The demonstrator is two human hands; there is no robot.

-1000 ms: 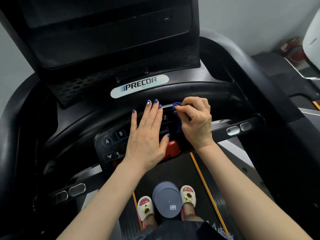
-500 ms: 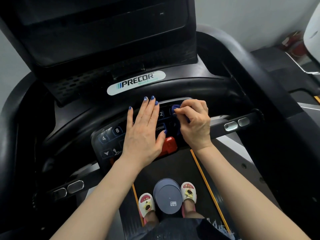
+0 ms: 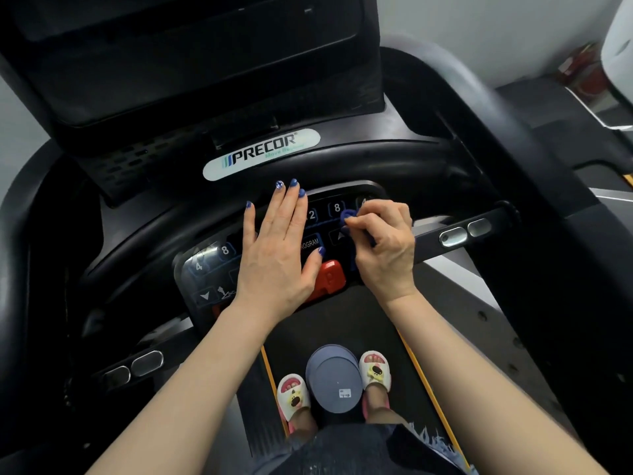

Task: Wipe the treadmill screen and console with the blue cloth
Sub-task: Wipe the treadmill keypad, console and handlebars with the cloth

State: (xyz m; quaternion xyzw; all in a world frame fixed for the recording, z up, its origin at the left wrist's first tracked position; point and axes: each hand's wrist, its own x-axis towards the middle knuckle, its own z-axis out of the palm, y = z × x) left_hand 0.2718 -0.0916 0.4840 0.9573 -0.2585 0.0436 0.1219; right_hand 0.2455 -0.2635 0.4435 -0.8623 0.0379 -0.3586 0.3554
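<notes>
- Head view: the right hand (image 3: pixel 383 248) has its fingers curled in tight, and the thumb and first finger pinch a small bunch of the blue cloth (image 3: pixel 347 217)
- Only a little of the blue cloth shows; a bit pokes out at the fingertips and a bit more shows under the palm, and the rest is hidden by the hand
- The cloth is pressed on the button panel (image 3: pixel 205 269), just by the key marked 8 and the up arrow key
- The left hand (image 3: pixel 277 255) lies flat on the same panel with its fingers straight and close together, and the thumb sticks out to the side near the word PROGRAM
- The left hand holds nothing; its nails are painted blue
- The two hands are near each other but do not touch
- A red stop button (image 3: pixel 329 279) sits between the two hands, at the near edge of the panel
- Above the panel there is a curved black bar, then a white PRECOR label (image 3: pixel 262 154)
- The dark treadmill screen (image 3: pixel 191 56) stands tilted at the top, well apart from both hands
- Silver grip pads (image 3: pixel 466 231) sit on the bar to the right of the right hand
- Down low are two feet in white slippers (image 3: pixel 293 395) on the black belt, with a round grey thing between them
</notes>
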